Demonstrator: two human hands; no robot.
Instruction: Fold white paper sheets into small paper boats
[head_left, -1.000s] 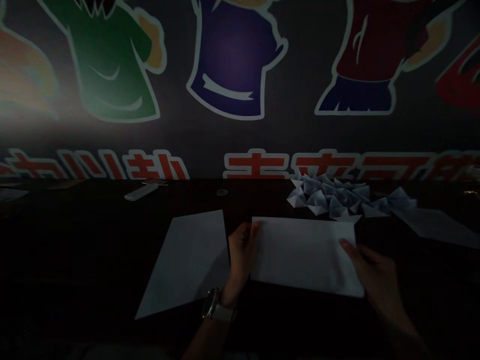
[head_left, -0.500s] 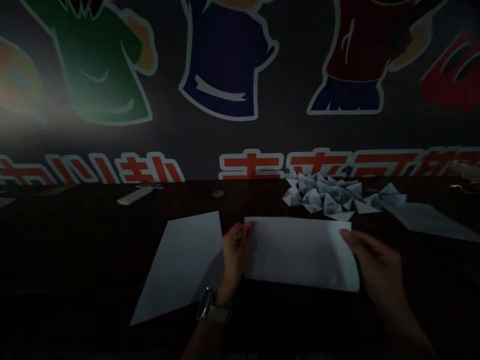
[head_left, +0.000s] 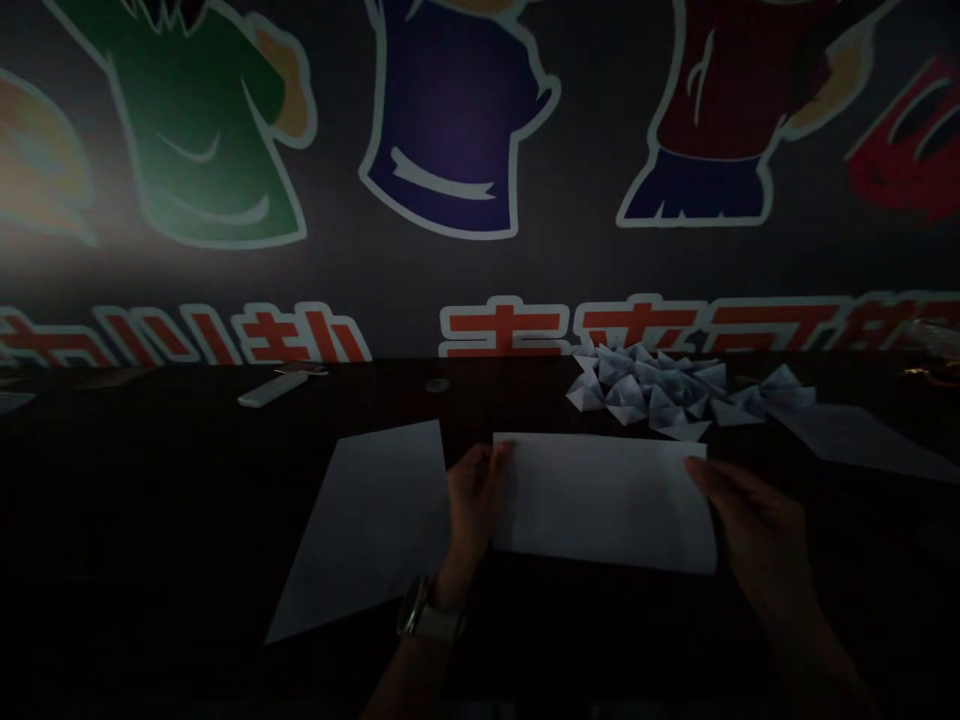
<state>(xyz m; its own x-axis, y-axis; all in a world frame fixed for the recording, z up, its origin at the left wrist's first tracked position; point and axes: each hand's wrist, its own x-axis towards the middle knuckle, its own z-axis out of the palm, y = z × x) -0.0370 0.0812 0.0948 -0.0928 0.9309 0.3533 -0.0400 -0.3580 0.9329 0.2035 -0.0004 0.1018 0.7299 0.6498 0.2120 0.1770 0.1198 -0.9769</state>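
Note:
A white sheet of paper (head_left: pixel 604 505) is stretched between my two hands above the dark table. My left hand (head_left: pixel 472 500), with a watch (head_left: pixel 431 612) on its wrist, pinches the sheet's upper left corner. At the upper right corner, my right hand (head_left: pixel 754 515) grips it between thumb and fingers. The lower edge hangs free and bows slightly. Just left of my left hand lies another white sheet (head_left: pixel 367 525), flat on the table and partly hidden behind that hand.
Several folded white paper pieces (head_left: pixel 649 385) are heaped at the back right, beside a further sheet (head_left: pixel 862 437). A white bar-shaped object (head_left: pixel 274 389) and a small round item (head_left: pixel 436 385) lie toward the back. Behind the table (head_left: pixel 187 480) rises a wall with painted figures (head_left: pixel 450 120).
Both hands keep their hold on the paper. Its lower right corner has risen slightly and the sheet looks a little flatter. The view has shifted very slightly.

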